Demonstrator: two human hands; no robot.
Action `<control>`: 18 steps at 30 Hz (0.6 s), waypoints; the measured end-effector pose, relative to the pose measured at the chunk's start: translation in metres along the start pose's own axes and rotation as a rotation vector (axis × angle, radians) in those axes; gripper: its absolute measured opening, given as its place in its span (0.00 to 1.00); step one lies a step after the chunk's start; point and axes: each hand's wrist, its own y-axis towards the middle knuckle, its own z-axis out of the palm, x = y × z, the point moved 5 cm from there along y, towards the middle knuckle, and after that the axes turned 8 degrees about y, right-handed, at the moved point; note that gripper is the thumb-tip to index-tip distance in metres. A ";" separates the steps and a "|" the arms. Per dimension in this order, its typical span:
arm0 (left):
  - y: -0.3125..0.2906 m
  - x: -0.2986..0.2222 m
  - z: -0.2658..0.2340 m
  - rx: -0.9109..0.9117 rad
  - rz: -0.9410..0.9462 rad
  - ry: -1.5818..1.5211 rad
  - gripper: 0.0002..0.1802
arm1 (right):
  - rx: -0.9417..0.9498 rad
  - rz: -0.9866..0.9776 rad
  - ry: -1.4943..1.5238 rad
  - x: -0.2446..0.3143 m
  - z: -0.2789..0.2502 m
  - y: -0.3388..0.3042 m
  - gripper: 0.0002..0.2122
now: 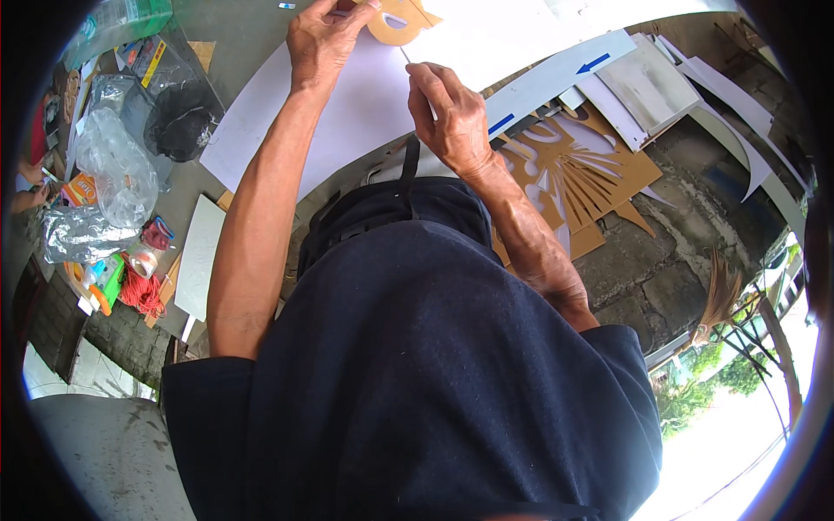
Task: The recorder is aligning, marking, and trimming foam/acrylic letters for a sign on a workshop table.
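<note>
At the top of the view lies a tan cut-out board (398, 33) with a curved outline and openings, on a large white sheet (343, 130). My left hand (323, 48) has its thumb and fingers closed on the board's left edge; the fingertips are partly cut off by the frame. Just below and to the right, my right hand (447, 113) is closed in a pinch over the white sheet. A thin dark line shows by its fingertips, but what the fingers hold is too small to name.
On the left lie clear plastic bags (117, 169), a black bag (181, 122), red cord (142, 291) and a green bottle (113, 26). To the right are a white strip with blue arrows (556, 78), tan cut boards (599, 178) and panels (647, 91). Another person's hand (30, 187) shows at far left.
</note>
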 end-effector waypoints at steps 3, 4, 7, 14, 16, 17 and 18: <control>0.000 0.003 0.003 0.005 0.008 -0.084 0.16 | 0.021 -0.012 0.001 0.003 -0.001 -0.003 0.17; 0.001 0.004 0.003 0.006 0.010 -0.082 0.16 | 0.031 -0.009 0.003 0.003 0.000 -0.003 0.18; 0.001 0.004 0.004 0.007 -0.014 -0.026 0.16 | 0.028 -0.020 0.012 0.001 0.004 -0.001 0.17; 0.002 0.001 0.002 0.003 0.019 -0.048 0.16 | 0.037 -0.007 -0.006 0.001 0.013 0.003 0.16; 0.002 0.003 0.002 0.006 0.005 -0.007 0.16 | 0.026 0.031 -0.008 -0.001 0.007 0.002 0.15; 0.002 0.005 0.003 0.005 -0.008 -0.008 0.16 | 0.016 0.068 -0.011 -0.003 0.003 0.001 0.15; 0.002 0.007 0.003 0.004 -0.020 -0.009 0.16 | 0.021 0.067 -0.009 -0.004 -0.001 0.001 0.15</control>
